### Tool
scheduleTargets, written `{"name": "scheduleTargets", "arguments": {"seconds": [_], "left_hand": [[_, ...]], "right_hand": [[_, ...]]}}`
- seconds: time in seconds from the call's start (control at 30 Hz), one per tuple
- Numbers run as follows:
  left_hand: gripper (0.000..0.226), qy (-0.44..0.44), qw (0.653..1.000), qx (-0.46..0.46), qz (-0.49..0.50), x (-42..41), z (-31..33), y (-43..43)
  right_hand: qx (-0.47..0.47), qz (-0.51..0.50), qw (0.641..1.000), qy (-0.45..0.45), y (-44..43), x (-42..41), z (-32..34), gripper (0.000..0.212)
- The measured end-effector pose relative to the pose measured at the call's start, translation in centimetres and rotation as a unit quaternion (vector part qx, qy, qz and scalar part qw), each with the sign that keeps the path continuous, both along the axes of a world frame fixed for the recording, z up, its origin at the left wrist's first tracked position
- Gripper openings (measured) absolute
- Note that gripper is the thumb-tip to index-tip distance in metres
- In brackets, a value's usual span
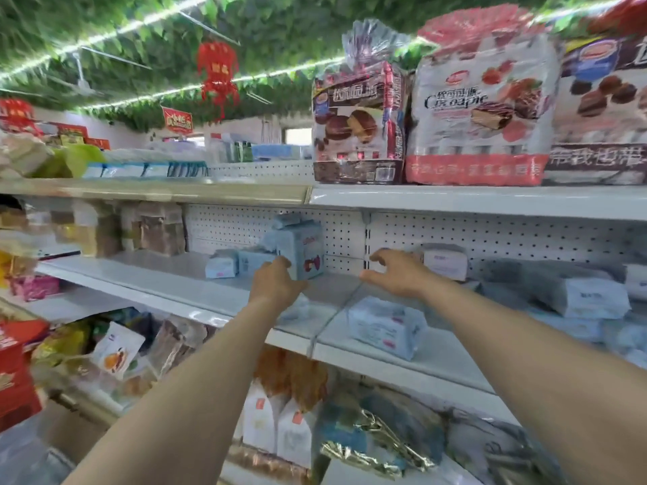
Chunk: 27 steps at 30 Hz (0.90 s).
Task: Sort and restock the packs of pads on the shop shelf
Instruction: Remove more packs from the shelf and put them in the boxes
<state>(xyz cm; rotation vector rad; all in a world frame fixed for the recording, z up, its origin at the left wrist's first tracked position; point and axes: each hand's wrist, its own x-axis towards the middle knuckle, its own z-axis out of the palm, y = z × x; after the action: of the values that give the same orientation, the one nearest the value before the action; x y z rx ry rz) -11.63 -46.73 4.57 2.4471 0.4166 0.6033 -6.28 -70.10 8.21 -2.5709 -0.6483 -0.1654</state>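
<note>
Curling its grip round an upright pack (304, 247), the left hand (276, 287) flanks the spread, empty right hand (397, 274).

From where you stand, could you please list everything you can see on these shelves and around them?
upright pad pack: one, pale blue, middle shelf, centre
small pad packs: two, pale blue, left of the upright one
flat pad pack: one, pale blue, front of right bay
other pad packs: several, white and grey, blurred, right bay
cake bags: three, brown or white-red, top shelf
snack bags: many, mixed colours, below the middle shelf
hanging ornament: one, red, under leafy ceiling
left hand: at the upright pack's base, grip unclear
right hand: open, above the middle shelf, holding nothing
</note>
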Motion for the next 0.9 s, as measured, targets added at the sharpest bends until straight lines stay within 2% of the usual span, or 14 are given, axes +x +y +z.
{"name": "scheduleTargets", "arguments": {"seconds": [0.1, 0.33, 0.4, 0.53, 0.7, 0.8, 0.9], "left_hand": [[0.067, -0.004, 1.000, -0.013, -0.022, 2.8, 0.5, 4.0], [0.062, 0.002, 0.997, -0.029, -0.071, 9.6, -0.2, 11.8], [0.056, 0.012, 0.997, -0.030, -0.066, 10.6, -0.7, 13.4], [0.065, 0.012, 0.999, -0.032, -0.029, 12.8, -1.8, 16.8], [0.063, 0.013, 0.998, -0.052, -0.016, 15.6, -2.5, 19.8], [0.063, 0.022, 0.999, -0.028, -0.015, 17.9, -3.2, 21.1], [0.062, 0.034, 0.999, 0.003, -0.007, 19.9, -3.5, 22.0]], "right_hand": [[-0.007, -0.030, 0.999, 0.014, 2.9, 2.0, 0.5, 0.067], [0.051, -0.083, 0.994, 0.052, 11.2, 6.2, -0.2, 0.068], [0.052, -0.083, 0.994, 0.058, 13.3, 7.0, -0.1, 0.068], [0.051, -0.077, 0.994, 0.056, 16.9, 8.8, 0.1, 0.069], [0.058, -0.063, 0.996, 0.037, 20.3, 10.7, 0.4, 0.065], [0.062, -0.054, 0.996, 0.031, 21.7, 12.0, 0.4, 0.059], [0.054, -0.049, 0.997, 0.019, 22.9, 13.5, 0.3, 0.062]]}}
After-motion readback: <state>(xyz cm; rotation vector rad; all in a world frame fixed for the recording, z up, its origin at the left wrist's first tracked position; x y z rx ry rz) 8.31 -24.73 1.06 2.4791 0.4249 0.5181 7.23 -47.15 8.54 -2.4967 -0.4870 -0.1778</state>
